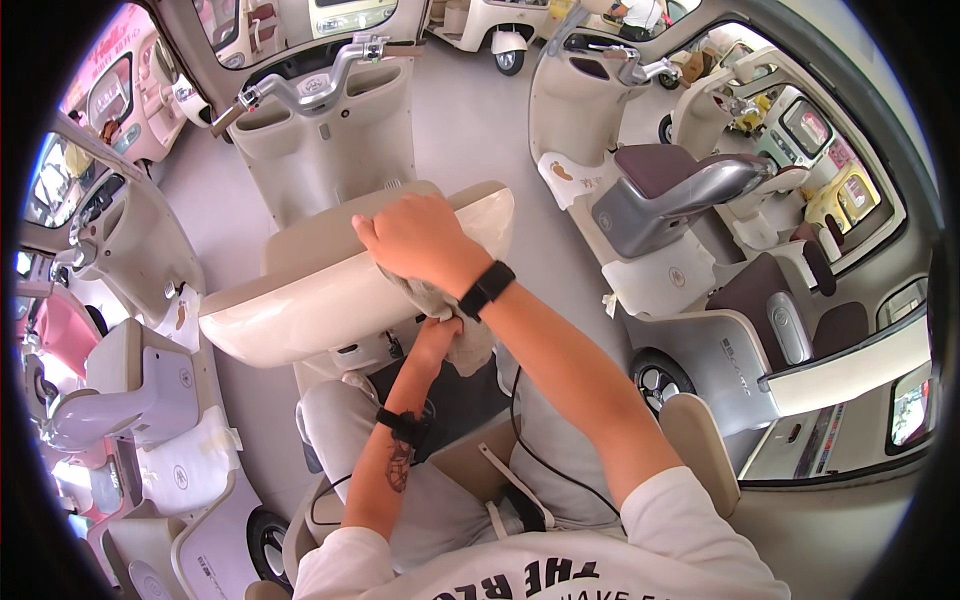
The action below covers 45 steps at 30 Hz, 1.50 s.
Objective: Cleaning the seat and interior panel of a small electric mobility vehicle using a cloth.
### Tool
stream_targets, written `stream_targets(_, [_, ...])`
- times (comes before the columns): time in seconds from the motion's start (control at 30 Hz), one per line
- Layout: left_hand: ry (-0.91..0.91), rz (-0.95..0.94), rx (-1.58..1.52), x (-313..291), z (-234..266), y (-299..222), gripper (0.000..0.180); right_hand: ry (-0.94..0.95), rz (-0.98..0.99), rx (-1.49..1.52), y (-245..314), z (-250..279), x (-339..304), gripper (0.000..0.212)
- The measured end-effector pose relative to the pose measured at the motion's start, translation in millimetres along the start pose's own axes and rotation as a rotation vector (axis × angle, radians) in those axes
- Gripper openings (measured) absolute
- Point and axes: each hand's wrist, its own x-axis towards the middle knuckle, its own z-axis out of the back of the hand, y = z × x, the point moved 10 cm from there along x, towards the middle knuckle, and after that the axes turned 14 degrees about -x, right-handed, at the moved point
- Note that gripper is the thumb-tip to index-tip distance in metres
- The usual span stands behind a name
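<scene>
My right hand [422, 243] is closed on a grey-beige cloth [468, 350], pressed against the back of a glossy cream front seat [300, 310]. Lower down, my left hand [437, 336] is closed at the same cloth, just under the seat's lower edge; its fingertips are partly hidden. Part of the cloth hangs loose below both hands. A black band circles each wrist. Past the seat stands a cream front panel with a silver handlebar [318, 88].
I sit on a beige rear seat [700, 450] inside a small vehicle's cabin. A thin black cable [517, 410] runs over my leg. Similar cream and grey vehicles [680, 210] stand to the right, with lilac and pink ones [165, 390] to the left. Window frames surround me.
</scene>
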Motion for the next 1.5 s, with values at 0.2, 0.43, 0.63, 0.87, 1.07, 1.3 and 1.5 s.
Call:
stream_targets(0.2, [0.072,0.019,-0.012,2.1,-17.0,3.7,0.017,0.243,-0.017,0.099,-8.2,-9.5,16.2,0.056])
stream_targets(0.43, [0.08,-0.144,-0.067,-22.3,-40.0,-22.0,0.042,-0.457,-0.033,-0.066,9.3,8.3,-26.1,0.059])
stream_targets(0.63, [0.227,-0.06,0.057,-16.8,-43.2,-11.2,0.049,0.045,0.028,0.026,14.3,4.6,8.1,0.068])
stream_targets(0.87, [0.151,-0.091,0.063,-7.2,-24.2,-2.3,0.036,-0.426,-0.009,0.07,18.5,19.6,-18.0,0.048])
stream_targets(1.07, [0.196,-0.245,0.155,-22.1,-19.5,-17.9,0.038,-0.905,-0.232,-0.002,36.1,33.5,-46.5,0.041])
stream_targets(1.3, [0.276,-0.339,0.199,-26.5,-18.7,-18.6,0.041,-0.134,-0.155,0.208,27.5,8.9,9.2,0.041])
stream_targets(1.5, [0.299,-0.421,0.208,-37.0,-13.0,-26.9,0.043,-1.14,-0.103,0.196,31.8,37.8,-68.5,0.016])
